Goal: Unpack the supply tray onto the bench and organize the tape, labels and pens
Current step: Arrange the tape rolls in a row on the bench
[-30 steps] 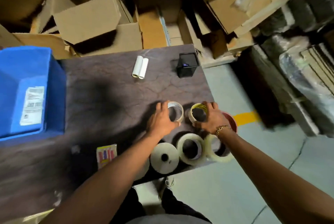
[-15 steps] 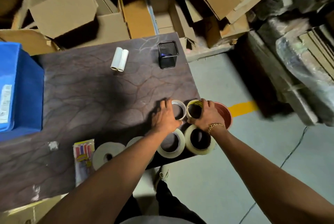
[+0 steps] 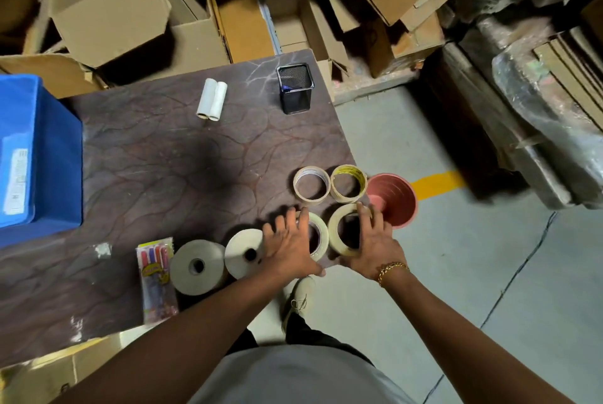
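The dark, veined bench top (image 3: 163,175) filled the middle left of the frame, its centre bare. The blue plastic supply tray (image 3: 49,159) sat at the left edge. At the bench's lower right corner, the left hand (image 3: 290,247) lay flat, fingers spread, on a cream tape roll (image 3: 323,230). The right hand (image 3: 375,240) rested, fingers relaxed, on a wider cream tape roll (image 3: 336,234) at the bench edge.

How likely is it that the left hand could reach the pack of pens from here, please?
Probably yes: the pack of pens lies uncovered at the bench's near edge, left of the left hand. Only two low white rolls sit between, easy to pass over.
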`<state>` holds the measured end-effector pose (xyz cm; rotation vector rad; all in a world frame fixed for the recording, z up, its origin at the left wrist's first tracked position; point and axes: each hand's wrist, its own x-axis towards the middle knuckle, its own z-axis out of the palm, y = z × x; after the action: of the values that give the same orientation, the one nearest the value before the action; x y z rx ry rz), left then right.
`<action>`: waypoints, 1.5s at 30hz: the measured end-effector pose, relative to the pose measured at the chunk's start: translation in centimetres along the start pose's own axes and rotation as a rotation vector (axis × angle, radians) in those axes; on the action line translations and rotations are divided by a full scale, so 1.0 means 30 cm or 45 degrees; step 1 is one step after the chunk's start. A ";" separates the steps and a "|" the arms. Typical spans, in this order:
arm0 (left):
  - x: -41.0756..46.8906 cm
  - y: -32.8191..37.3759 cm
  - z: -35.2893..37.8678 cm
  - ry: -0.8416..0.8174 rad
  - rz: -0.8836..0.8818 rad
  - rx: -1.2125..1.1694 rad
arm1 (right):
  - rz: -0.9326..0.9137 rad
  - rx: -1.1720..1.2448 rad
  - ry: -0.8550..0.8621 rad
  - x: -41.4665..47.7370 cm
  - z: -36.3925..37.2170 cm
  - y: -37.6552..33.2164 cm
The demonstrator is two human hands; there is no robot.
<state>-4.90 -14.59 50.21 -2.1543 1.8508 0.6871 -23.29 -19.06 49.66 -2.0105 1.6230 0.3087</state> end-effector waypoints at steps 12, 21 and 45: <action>-0.030 -0.178 -0.235 0.206 0.041 -0.230 | -0.139 -0.009 0.252 -0.015 -0.230 -0.176; 0.099 -0.805 -0.413 0.314 -0.338 -0.526 | -0.420 -0.074 0.111 0.347 -0.254 -0.823; 0.497 -1.474 -0.467 0.201 -0.502 -0.467 | -0.475 -0.098 0.074 0.862 -0.017 -1.493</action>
<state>42.49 -25.84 49.27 -2.7710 1.3741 0.8336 25.95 -34.87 49.01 -2.3460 1.2485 0.1762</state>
